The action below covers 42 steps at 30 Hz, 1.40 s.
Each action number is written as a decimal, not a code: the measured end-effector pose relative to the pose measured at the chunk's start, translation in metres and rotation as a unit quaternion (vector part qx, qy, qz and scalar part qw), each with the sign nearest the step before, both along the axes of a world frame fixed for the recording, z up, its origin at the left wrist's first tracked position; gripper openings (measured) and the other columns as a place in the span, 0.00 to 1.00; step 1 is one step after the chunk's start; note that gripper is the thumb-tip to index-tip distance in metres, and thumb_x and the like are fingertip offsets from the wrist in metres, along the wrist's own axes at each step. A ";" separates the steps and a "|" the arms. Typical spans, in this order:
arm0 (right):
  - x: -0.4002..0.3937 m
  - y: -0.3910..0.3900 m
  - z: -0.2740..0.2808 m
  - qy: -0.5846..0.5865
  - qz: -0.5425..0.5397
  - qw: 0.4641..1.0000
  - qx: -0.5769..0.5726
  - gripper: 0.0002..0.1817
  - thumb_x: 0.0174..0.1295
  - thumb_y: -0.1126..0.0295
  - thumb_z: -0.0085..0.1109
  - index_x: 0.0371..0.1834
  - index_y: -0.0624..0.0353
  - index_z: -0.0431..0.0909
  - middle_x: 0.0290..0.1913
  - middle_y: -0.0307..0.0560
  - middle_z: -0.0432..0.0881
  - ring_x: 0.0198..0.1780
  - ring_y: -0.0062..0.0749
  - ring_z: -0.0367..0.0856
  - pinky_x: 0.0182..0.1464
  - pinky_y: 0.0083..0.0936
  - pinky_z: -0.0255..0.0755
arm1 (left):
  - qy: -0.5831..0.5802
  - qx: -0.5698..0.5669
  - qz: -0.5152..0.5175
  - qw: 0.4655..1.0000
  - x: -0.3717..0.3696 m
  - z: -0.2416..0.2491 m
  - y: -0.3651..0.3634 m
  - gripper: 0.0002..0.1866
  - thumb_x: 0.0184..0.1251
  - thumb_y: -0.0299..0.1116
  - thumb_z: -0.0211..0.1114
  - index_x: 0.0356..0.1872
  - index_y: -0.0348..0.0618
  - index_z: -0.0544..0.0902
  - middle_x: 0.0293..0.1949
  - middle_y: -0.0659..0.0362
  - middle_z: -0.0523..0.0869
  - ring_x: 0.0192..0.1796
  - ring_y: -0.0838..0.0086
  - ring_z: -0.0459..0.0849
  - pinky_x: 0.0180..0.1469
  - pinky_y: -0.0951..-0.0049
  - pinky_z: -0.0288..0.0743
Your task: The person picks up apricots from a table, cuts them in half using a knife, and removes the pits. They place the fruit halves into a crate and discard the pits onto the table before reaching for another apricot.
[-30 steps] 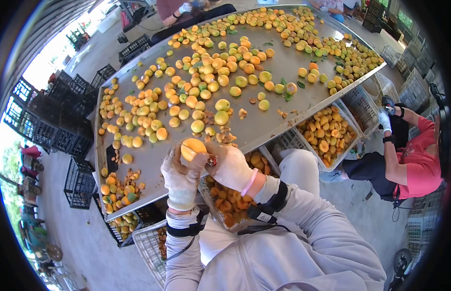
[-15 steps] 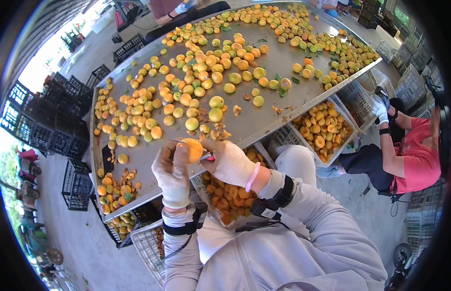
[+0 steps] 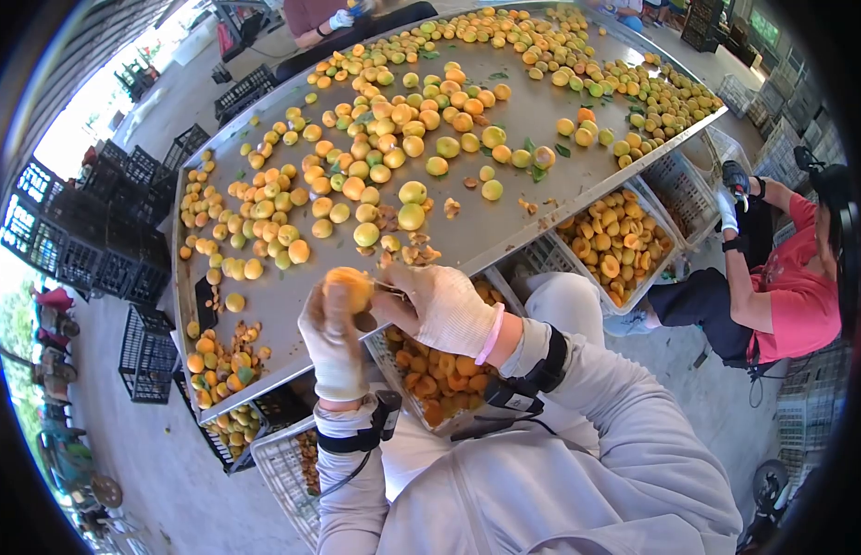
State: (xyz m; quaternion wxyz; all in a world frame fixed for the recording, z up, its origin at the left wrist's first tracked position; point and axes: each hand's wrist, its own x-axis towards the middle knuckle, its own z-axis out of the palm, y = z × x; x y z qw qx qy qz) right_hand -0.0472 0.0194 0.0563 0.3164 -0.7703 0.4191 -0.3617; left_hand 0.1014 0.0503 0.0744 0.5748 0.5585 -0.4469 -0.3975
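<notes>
In front of my chest, above the near edge of the metal table point(image 3: 486, 236), my left hand point(image 3: 333, 338) grips an orange apricot point(image 3: 350, 288) between thumb and fingers. My right hand point(image 3: 449, 307), in a whitish glove like the left, is closed beside the fruit. It holds a small knife, now mostly hidden by the fingers and blurred. A small dark patch shows under the apricot; I cannot make out what it is. Beyond my hands lie split apricot scraps point(image 3: 416, 252) and whole apricots point(image 3: 412, 216). Below my right wrist is a crate of apricot halves point(image 3: 439, 379).
Another crate of apricot halves point(image 3: 615, 245) stands at the table's right edge. A co-worker in a red shirt point(image 3: 805, 277) sits beyond it; another person point(image 3: 328, 28) sits at the far side. Black crates point(image 3: 88, 231) are stacked left. A pale crate point(image 3: 282, 472) stands by my left arm.
The apricot has turned and tilted up in my left fingers. My right hand has shifted slightly, and the knife's red part no longer shows. The co-worker at right has moved their hands.
</notes>
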 end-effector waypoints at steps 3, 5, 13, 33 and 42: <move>-0.002 -0.003 -0.008 -0.212 0.077 0.960 0.166 0.24 0.66 0.46 0.48 0.46 0.57 0.75 0.25 0.48 0.79 0.24 0.39 0.79 0.27 0.32 0.72 | 0.119 0.040 0.024 0.992 0.007 -0.004 -0.006 0.30 0.67 0.61 0.54 0.37 0.38 0.78 0.26 0.57 0.81 0.22 0.77 0.75 0.25 0.78 0.66; -0.017 -0.003 0.009 -0.347 0.195 0.798 0.453 0.29 0.67 0.39 0.44 0.49 0.55 0.75 0.24 0.42 0.76 0.20 0.28 0.73 0.23 0.24 0.67 | 0.158 0.049 0.016 0.986 0.008 -0.007 -0.006 0.29 0.68 0.61 0.54 0.37 0.39 0.78 0.26 0.57 0.82 0.22 0.77 0.75 0.26 0.78 0.67; -0.031 -0.005 0.004 -0.345 0.189 0.788 0.474 0.40 0.64 0.29 0.33 0.52 0.55 0.74 0.24 0.36 0.71 0.19 0.18 0.64 0.21 0.16 0.59 | 0.260 0.074 -0.027 0.962 0.015 -0.024 -0.003 0.27 0.68 0.61 0.54 0.40 0.42 0.79 0.28 0.59 0.83 0.24 0.75 0.77 0.29 0.76 0.69; 0.013 0.028 -0.024 -0.036 -0.002 0.997 -0.062 0.09 0.65 0.64 0.54 0.38 0.58 0.73 0.23 0.54 0.79 0.25 0.53 0.79 0.26 0.43 0.72 | 0.122 -0.043 -0.043 0.991 0.013 -0.033 0.010 0.28 0.70 0.53 0.57 0.49 0.31 0.77 0.39 0.56 0.83 0.38 0.74 0.81 0.42 0.75 0.77; 0.007 0.011 -0.026 -0.069 0.109 0.990 -0.058 0.09 0.64 0.64 0.52 0.41 0.56 0.72 0.26 0.51 0.80 0.28 0.50 0.81 0.31 0.39 0.74 | -0.070 -0.071 -0.043 0.994 0.002 -0.016 0.006 0.23 0.57 0.35 0.73 0.48 0.31 0.77 0.37 0.58 0.83 0.36 0.78 0.80 0.40 0.79 0.76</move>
